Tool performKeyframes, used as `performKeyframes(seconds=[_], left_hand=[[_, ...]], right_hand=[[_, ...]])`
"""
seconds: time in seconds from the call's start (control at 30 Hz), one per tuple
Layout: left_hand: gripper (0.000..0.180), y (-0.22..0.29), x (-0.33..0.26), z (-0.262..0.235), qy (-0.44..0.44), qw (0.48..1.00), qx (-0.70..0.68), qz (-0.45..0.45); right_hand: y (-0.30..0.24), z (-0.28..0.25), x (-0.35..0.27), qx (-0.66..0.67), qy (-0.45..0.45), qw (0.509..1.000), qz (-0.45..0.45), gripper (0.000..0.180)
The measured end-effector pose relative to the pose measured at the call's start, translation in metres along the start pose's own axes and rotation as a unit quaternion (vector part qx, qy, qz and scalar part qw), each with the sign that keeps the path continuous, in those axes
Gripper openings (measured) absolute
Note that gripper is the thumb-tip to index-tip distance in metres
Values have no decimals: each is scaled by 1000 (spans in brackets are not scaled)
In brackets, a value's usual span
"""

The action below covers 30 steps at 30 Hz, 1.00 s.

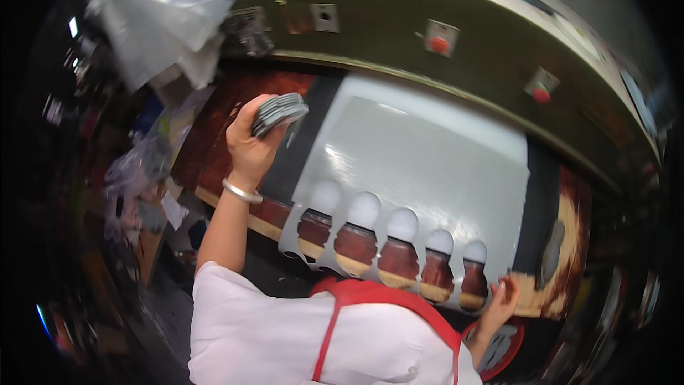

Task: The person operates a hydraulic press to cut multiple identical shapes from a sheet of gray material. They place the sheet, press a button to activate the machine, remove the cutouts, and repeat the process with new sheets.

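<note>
My left hand (249, 144), raised at the left of the bench, is closed round a stack of grey sole-shaped pieces (279, 113). A grey sheet (420, 160) lies over a white board (420, 103) on the bench. Along its near edge is a row of several sole-shaped cut-outs (365, 210), through which the white board and the red-brown bench top show. My right hand (504, 298) is low at the sheet's near right corner, fingers apart and slightly bent. Nothing shows in it, though whether it touches the sheet is unclear.
A green machine beam (377, 21) with red push buttons (439, 44) spans the far side. Black strips (538, 199) flank the board. A dark grey oblong piece (551, 253) lies at right. Below my right hand stands a red tub (519, 346) with grey pieces. Plastic bags (153, 18) hang far left.
</note>
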<state>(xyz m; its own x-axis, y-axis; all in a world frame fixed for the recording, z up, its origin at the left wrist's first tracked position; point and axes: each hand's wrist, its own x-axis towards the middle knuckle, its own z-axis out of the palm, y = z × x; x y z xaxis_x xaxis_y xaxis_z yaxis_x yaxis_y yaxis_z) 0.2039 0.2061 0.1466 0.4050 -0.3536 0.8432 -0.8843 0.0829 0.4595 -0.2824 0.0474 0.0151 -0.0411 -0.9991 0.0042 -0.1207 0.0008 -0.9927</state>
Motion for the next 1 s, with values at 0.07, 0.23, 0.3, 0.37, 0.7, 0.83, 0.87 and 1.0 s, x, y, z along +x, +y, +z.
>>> performKeyframes(seconds=[0.07,0.23,0.3,0.37,0.7,0.83,0.87,1.0], left_hand=[[43,-50,-3,-23,-28,992,122,35],[46,-140,-84,-38,-229,928,282,80],[46,-151,-122,-38,-322,903,282,-23],[48,-154,-141,-40,-325,896,293,-68],[26,-58,-126,43,-187,978,95,-12],[23,-51,-153,105,-221,963,41,-148],[20,-52,-158,113,-205,954,22,-217],[14,-54,-164,119,-117,968,48,-218]], right_hand=[[3,-3,10,-37,-42,998,-24,28],[9,4,31,-108,-71,991,-45,29],[14,4,38,-109,-66,991,-30,30],[18,-1,47,-84,-54,995,-4,31],[71,-81,112,-582,105,783,-194,47],[93,-104,129,-648,118,657,-368,53],[95,-107,129,-614,101,718,-311,70],[60,-106,145,-570,77,695,-431,66]])
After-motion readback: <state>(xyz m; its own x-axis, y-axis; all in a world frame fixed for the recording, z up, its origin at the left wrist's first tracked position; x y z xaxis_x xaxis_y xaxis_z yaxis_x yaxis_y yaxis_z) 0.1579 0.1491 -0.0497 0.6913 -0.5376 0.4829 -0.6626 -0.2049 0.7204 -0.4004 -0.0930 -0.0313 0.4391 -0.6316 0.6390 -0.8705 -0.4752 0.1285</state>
